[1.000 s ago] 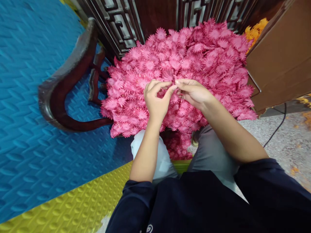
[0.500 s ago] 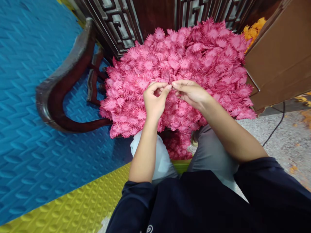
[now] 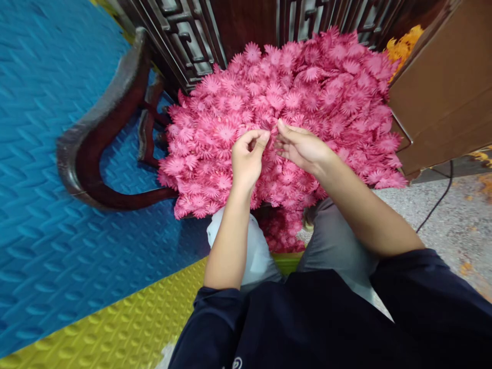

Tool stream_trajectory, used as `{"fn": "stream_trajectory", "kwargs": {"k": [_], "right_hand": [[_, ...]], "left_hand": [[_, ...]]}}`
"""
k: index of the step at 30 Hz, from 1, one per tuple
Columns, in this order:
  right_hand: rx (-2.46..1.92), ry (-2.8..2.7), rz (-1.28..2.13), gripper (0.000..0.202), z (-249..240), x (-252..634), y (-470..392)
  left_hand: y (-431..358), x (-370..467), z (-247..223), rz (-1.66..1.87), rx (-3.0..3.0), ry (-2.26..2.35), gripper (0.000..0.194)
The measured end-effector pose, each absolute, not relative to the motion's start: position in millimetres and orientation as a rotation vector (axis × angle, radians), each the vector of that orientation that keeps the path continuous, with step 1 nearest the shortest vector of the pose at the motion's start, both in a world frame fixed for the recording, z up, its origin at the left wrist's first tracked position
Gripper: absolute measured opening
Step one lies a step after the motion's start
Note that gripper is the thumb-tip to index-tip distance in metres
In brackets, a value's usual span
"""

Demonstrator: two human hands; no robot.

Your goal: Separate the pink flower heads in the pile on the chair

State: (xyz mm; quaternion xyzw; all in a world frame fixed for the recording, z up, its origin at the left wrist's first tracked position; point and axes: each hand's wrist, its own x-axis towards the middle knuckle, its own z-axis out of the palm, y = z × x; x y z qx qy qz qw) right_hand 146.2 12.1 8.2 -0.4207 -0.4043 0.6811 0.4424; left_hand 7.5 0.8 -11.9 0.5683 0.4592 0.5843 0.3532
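Observation:
A broad heap of pink artificial flowers (image 3: 230, 105), with thin pointed petals, lies under and around both hands. Over its middle my left hand (image 3: 247, 156) pinches thumb and forefinger together on a pink flower (image 3: 266, 124), darker than those around it; its small stem end is hidden by the fingertips. Just to the right, my right hand (image 3: 302, 146) has its thumb raised away from the other fingers, which are loosely spread. Its fingertips are close to the left ones, with a narrow gap between, and nothing distinct shows in them.
A dark carved wooden armrest (image 3: 88, 154) curves at the left, and a wooden lattice (image 3: 192, 41) stands behind the heap. A cardboard box (image 3: 442, 102) borders the right side, with orange flowers (image 3: 403, 48) behind it. A black cable (image 3: 438, 202) runs down to the floor.
The fingertips of my two hands met before and are now slightly apart. My right thumb has lifted up and away, and my left hand has shifted a little to the right.

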Motion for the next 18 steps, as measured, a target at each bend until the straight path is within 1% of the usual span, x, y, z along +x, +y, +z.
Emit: {"fn": "stream_trajectory", "kwargs": {"k": [2, 4, 11, 18], "right_hand": [[-1.021, -1.005, 1.705, 0.035, 9, 146, 11], [-1.007, -0.988, 1.727, 0.035, 9, 146, 10], [-0.928, -0.928, 1.746, 0.034, 9, 147, 13], [-0.940, -0.910, 1.701, 0.034, 5, 149, 17]], "left_hand": [[0, 9, -12, 1.536, 1.496, 1.191, 0.033], [-2, 10, -11, 1.573, 1.522, 1.199, 0.032], [-7, 13, -3, 1.623, 1.729, 1.306, 0.010], [-10, 14, -2, 1.560, 1.916, 1.417, 0.004]]}}
